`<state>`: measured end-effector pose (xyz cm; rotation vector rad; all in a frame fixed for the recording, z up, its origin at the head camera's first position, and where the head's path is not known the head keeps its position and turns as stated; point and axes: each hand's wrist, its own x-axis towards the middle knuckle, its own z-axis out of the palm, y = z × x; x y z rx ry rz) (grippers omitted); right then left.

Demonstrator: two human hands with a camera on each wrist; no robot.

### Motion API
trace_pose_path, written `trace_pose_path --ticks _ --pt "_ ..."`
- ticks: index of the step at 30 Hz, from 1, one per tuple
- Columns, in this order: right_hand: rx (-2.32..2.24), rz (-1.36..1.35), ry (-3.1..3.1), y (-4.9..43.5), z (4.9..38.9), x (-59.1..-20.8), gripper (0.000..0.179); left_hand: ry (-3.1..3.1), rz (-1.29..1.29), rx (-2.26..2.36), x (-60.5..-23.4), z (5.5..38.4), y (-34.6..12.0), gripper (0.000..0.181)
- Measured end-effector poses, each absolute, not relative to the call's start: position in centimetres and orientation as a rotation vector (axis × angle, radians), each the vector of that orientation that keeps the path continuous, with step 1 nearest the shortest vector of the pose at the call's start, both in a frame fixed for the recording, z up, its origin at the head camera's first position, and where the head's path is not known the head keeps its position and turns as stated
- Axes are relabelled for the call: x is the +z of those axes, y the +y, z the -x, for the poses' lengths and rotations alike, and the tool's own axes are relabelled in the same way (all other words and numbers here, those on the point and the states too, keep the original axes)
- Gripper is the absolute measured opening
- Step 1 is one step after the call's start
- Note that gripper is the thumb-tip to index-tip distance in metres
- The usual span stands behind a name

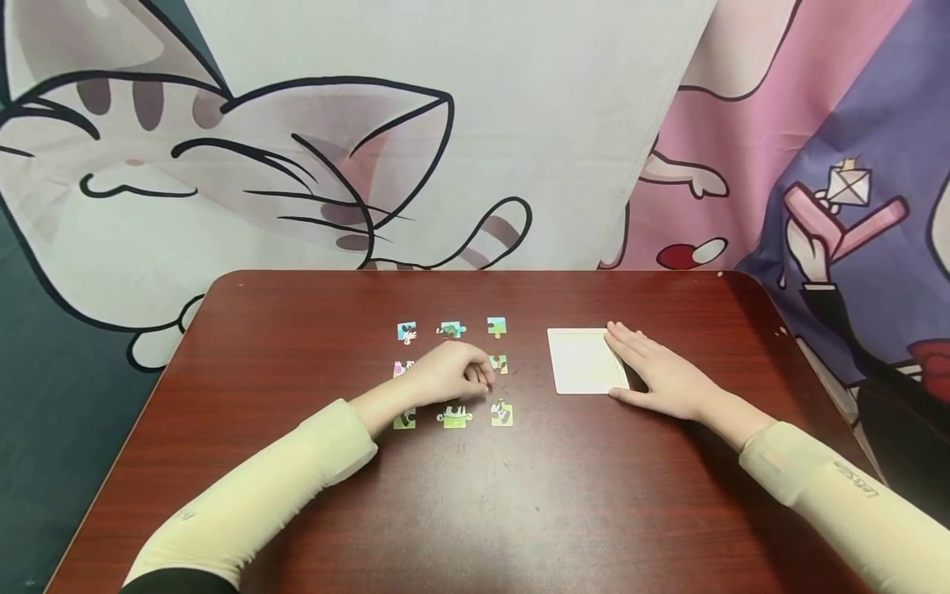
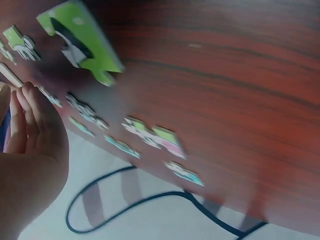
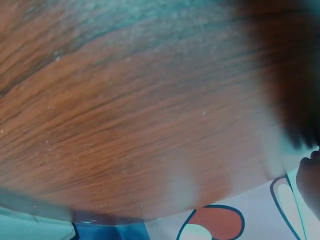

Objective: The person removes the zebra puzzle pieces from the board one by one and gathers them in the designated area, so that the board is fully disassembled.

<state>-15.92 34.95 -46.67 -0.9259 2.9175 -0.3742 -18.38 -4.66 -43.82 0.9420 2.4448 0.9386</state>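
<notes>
Several small jigsaw puzzle pieces lie apart in rows on the table, such as a panda piece (image 1: 501, 413) and a green-and-blue piece (image 1: 496, 327). My left hand (image 1: 445, 375) hovers low over the middle row with fingers loosely curled, hiding part of it from the head view. The left wrist view shows the hand (image 2: 35, 135) beside the pieces, with nothing seen in its fingers. To the right is a flat white square board (image 1: 586, 363). My right hand (image 1: 664, 375) rests at its right edge, fingers extended and thumb by the lower corner. Only a sliver of that hand (image 3: 310, 182) enters the right wrist view.
A dark red wooden table (image 1: 534, 511) carries everything, with rounded far corners. Right behind its far edge hangs a printed cartoon cloth (image 1: 564, 165). Both forearms reach in from the near side in pale sleeves (image 1: 260, 495).
</notes>
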Motion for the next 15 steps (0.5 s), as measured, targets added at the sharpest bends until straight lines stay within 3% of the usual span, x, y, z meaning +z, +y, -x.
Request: trace_pose_path --ticks 15 --pt "-0.403 0.916 2.993 34.4 15.4 -46.4 0.087 2.68 -0.688 1.153 -42.7 17.5 -14.3 0.031"
